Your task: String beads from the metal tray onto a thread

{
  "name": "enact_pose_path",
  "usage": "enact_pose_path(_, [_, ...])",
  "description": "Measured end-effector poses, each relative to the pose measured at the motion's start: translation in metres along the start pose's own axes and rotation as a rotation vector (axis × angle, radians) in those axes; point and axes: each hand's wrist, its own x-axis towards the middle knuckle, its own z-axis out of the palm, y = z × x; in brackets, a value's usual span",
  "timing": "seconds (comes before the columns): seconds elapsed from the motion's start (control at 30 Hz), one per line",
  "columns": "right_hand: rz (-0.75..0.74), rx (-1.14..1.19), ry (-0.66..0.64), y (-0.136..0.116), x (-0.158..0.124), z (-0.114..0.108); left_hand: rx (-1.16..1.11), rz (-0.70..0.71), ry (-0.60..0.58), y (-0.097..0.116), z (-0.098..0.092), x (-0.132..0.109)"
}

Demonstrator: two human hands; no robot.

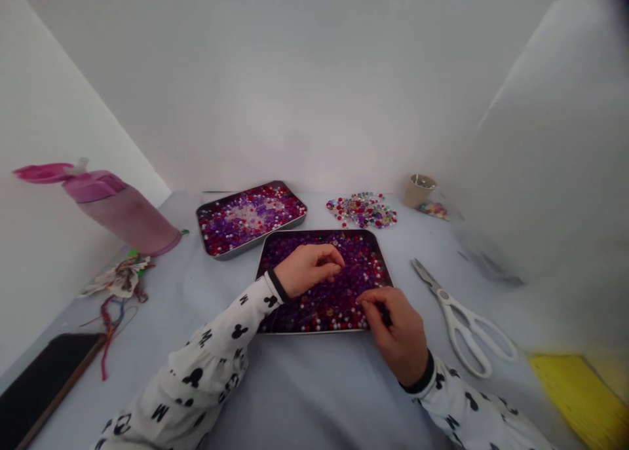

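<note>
A dark metal tray (319, 333) full of purple, red and white beads (339, 309) lies in front of me. My left hand (312, 268) is over the middle of the tray, its fingers curled in with the tips close together. At the tray's front right corner is my right hand (397, 332), thumb and forefinger pinched together above the beads. Whatever either hand holds is too small to make out. Behind and to the left stands a second tray (236, 248) of purple, red and white beads, pale ones in its middle.
Mixed beads (361, 211) are heaped at the back, beside a paper cup (419, 190) and a small bag of coloured pieces (433, 209). White-handled scissors (457, 312) and a yellow sheet (580, 391) lie right. Left are a pink bottle (125, 214), coloured threads (112, 319) and a phone (46, 378).
</note>
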Motion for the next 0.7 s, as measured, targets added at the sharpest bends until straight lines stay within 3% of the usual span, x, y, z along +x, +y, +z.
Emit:
enact_pose_path(0.1, [-0.013, -0.011, 0.010, 0.000, 0.001, -0.001, -0.386, -0.090, -0.157, 0.007, 0.006, -0.001])
enact_pose_path(0.23, [-0.002, 0.035, 0.005, 0.000, 0.002, -0.001, -0.606, -0.148, -0.276, 0.007, 0.011, -0.001])
enact_pose_path(0.4, [0.005, 0.106, 0.010, 0.000, 0.003, -0.001, -0.677, -0.161, -0.306, 0.004, 0.012, -0.001])
enact_pose_path(0.7, [0.032, 0.064, 0.042, -0.002, 0.005, -0.001, -0.602, -0.162, -0.345, 0.003, 0.012, 0.000])
